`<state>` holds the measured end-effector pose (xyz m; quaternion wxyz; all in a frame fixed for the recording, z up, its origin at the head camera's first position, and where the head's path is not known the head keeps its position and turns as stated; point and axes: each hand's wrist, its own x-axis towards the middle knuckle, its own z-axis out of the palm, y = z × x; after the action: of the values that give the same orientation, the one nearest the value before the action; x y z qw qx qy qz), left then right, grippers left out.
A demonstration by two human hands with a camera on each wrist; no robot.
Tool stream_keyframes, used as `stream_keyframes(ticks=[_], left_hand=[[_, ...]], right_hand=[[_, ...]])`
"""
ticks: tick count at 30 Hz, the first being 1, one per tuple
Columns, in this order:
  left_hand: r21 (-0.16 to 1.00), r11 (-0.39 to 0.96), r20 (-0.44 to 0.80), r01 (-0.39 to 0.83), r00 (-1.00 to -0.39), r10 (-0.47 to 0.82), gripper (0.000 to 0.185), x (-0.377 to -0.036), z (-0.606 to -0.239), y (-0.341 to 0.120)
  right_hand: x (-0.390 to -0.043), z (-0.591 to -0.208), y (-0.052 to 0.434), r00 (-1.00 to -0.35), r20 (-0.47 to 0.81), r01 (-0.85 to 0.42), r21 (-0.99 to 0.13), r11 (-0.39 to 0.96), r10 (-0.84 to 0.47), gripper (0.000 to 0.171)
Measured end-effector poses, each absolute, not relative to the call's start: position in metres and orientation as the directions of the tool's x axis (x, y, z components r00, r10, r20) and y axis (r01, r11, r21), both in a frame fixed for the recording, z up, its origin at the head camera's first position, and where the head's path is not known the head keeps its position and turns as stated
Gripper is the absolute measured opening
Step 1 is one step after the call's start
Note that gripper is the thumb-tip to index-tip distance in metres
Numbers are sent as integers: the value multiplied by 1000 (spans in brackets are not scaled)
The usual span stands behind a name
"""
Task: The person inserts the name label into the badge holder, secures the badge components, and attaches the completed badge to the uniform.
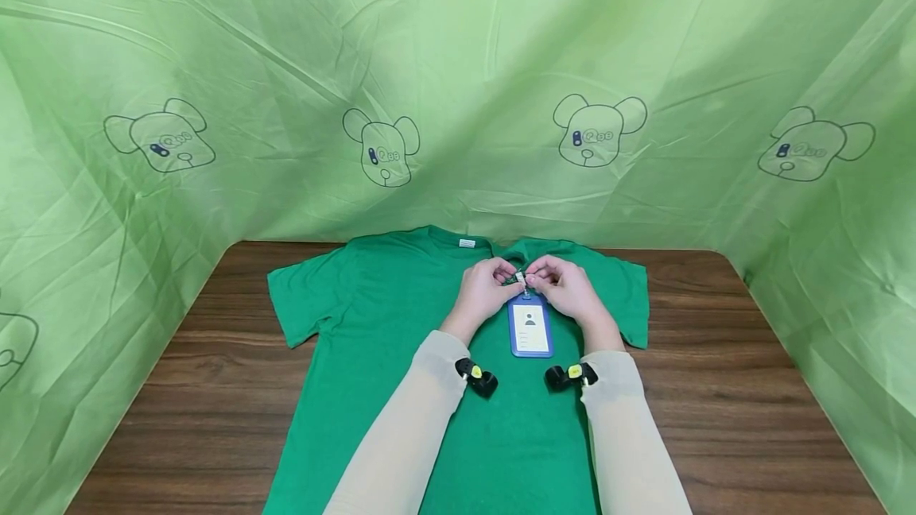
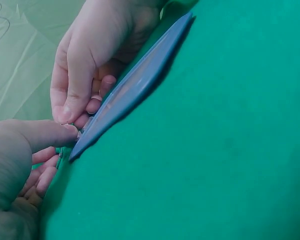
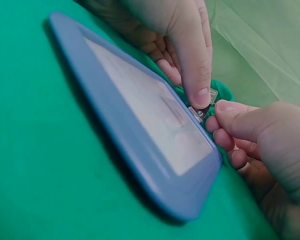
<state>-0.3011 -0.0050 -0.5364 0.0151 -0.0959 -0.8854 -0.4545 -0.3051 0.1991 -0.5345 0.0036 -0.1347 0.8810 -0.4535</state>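
Both hands pinch the small metal clip (image 3: 202, 111) between their fingertips: left hand (image 1: 481, 292), right hand (image 1: 570, 289). The blue badge holder (image 1: 530, 327) lies just below the fingers on the green T-shirt (image 1: 372, 316). Best to keep the clip steady and the fabric flat.

Staged recording booth: a wooden table (image 1: 716, 388) enclosed on three sides by wrinkled green cloth backdrop (image 1: 458, 62) printed with cartoon bear heads (image 1: 597, 129).
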Motion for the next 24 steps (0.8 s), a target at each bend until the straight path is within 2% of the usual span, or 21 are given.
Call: stream_keyframes(ticks=[10, 17, 24], left_hand=[[776, 584, 145, 240, -968, 205, 22, -302, -539, -6], [781, 566, 200, 266, -964, 177, 7, -303, -540, -6], [742, 594, 228, 310, -951, 211, 19, -303, -540, -6]], right_hand=[[-303, -532, 199, -966, 102, -220, -812, 541, -238, 6], [-303, -532, 199, -967, 83, -203, -820, 535, -240, 9], [-302, -529, 199, -969, 72, -196, -806, 558, -236, 8]])
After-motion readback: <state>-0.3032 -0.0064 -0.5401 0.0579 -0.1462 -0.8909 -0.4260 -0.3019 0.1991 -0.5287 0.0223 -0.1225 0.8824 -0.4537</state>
